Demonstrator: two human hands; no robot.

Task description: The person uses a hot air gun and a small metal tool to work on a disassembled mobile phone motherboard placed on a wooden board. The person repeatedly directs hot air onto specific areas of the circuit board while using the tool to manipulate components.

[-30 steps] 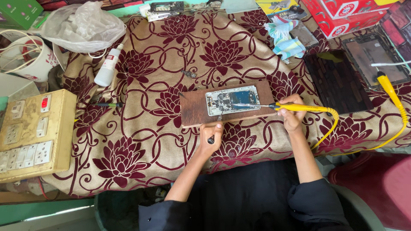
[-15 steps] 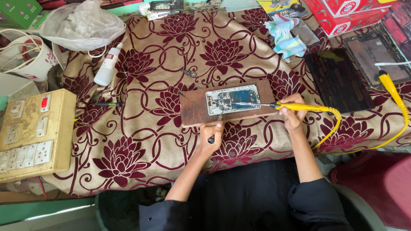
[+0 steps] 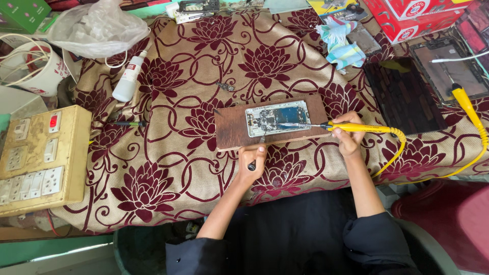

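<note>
Your right hand point(image 3: 348, 138) grips a yellow soldering iron point(image 3: 356, 128), its tip on the opened phone point(image 3: 277, 117). Your left hand point(image 3: 251, 162) pinches a thin dark tool point(image 3: 256, 154) at the phone's near edge. Phone lies on a wooden board point(image 3: 232, 130) atop the flowered cloth point(image 3: 168, 168).
</note>
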